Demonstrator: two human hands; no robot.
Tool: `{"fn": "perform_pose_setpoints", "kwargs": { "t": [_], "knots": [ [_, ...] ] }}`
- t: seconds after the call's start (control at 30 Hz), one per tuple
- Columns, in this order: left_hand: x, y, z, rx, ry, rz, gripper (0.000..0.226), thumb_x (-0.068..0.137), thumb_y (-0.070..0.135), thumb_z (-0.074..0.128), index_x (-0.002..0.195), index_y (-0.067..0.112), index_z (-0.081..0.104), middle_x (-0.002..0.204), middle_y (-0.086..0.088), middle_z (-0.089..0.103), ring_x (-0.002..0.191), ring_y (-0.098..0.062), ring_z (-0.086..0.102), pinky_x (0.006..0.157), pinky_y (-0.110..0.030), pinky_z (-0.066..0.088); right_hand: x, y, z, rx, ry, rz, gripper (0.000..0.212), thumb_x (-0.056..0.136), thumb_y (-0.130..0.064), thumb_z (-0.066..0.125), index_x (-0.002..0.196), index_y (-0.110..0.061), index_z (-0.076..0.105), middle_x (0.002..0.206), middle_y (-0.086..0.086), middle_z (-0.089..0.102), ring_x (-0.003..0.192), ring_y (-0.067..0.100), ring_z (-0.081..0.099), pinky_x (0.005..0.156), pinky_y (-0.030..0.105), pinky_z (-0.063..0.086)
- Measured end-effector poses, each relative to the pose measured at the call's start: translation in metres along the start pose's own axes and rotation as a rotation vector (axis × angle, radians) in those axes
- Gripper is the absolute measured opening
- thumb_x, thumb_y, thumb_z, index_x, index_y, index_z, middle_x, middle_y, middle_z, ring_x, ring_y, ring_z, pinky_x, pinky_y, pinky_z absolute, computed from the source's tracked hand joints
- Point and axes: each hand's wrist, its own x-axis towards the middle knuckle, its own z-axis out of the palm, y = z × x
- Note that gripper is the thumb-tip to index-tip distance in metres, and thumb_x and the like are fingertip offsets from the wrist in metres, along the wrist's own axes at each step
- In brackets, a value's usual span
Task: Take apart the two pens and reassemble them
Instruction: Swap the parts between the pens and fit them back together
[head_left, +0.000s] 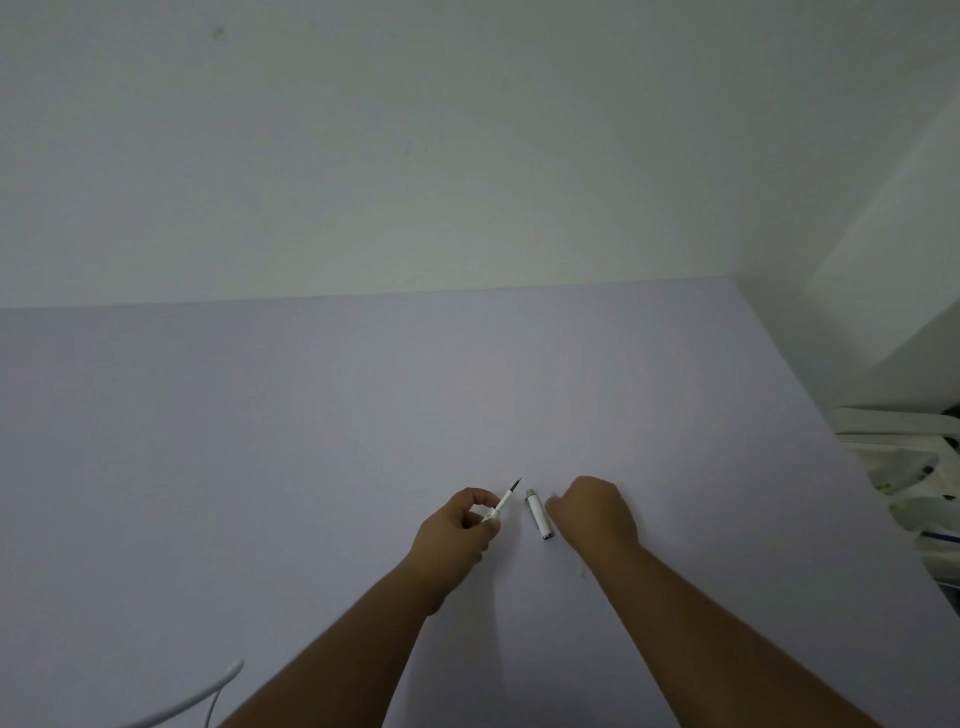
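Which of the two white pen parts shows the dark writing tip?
The thin pen body pinched in the left hand, its dark tip pointing up and away. The thicker pen cap beside the right hand shows no tip.

Pale lilac table set into a white-walled corner, under dim, even light

The table (311, 441) is a plain, matte lilac surface whose far edge meets a blank white wall (415, 156) that carries a few faint dark smudges near the top; a second white wall (883, 234) closes the corner on the right. Beyond the table's right edge lies a heap of white bags and plastic (914, 478), partly cut off by the frame, its contents too unclear to tell. A white cable (208, 696) curves across the near left corner of the table
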Motion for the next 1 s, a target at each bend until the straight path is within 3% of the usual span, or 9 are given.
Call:
{"fn": "perform_pose_setpoints", "kwargs": {
  "t": [0.13,0.27,0.4,0.73,1.0],
  "knots": [
    [0.0,0.0,0.0,0.01,-0.007,-0.006,0.012,0.09,0.021,0.057,0.093,0.032,0.063,0.081,-0.001,0.06,0.072,-0.016,0.055,0.07,-0.027,0.05,-0.002,-0.006,-0.012,0.551,0.04,-0.017,0.029,0.086,-0.026,0.053,0.062,-0.013,0.059,0.064,0.002,0.059,0.067,0.023,0.055,0.065,0.032,0.042],
    [-0.002,0.005,0.004,0.02,-0.015,0.005,0.012,0.091,0.021,0.057,0.093,0.031,0.063,0.081,0.0,0.06,0.073,-0.017,0.055,0.07,-0.028,0.05,-0.008,-0.016,-0.023,0.936,0.008,0.001,0.022,0.089,-0.023,0.053,0.088,-0.006,0.068,0.084,0.006,0.072,0.059,0.012,0.055,0.055,0.026,0.046],
    [-0.004,0.01,0.007,0.027,-0.019,0.02,0.012,0.091,0.022,0.056,0.093,0.032,0.062,0.08,0.001,0.06,0.074,-0.016,0.055,0.071,-0.028,0.051,-0.012,-0.019,-0.027,1.018,-0.009,-0.014,0.022,0.086,-0.02,0.056,0.092,-0.003,0.068,0.088,0.007,0.075,0.058,0.012,0.054,0.051,0.023,0.045],
    [-0.009,0.018,0.007,0.01,-0.012,0.038,0.012,0.092,0.02,0.055,0.095,0.029,0.061,0.081,-0.001,0.06,0.075,-0.017,0.055,0.072,-0.027,0.052,-0.019,-0.018,-0.023,0.981,-0.023,-0.052,0.019,0.087,-0.021,0.057,0.092,-0.006,0.069,0.09,0.008,0.075,0.061,0.014,0.055,0.057,0.027,0.046],
    [-0.011,0.022,0.009,-0.012,0.04,0.023,0.011,0.091,0.018,0.058,0.102,0.021,0.057,0.086,-0.002,0.062,0.076,-0.017,0.057,0.068,-0.024,0.05,-0.028,-0.02,-0.021,0.978,-0.094,-0.102,0.014,0.085,-0.017,0.059,0.094,-0.011,0.069,0.087,0.005,0.073,0.052,0.008,0.052,0.049,0.021,0.045]
  ]
}}
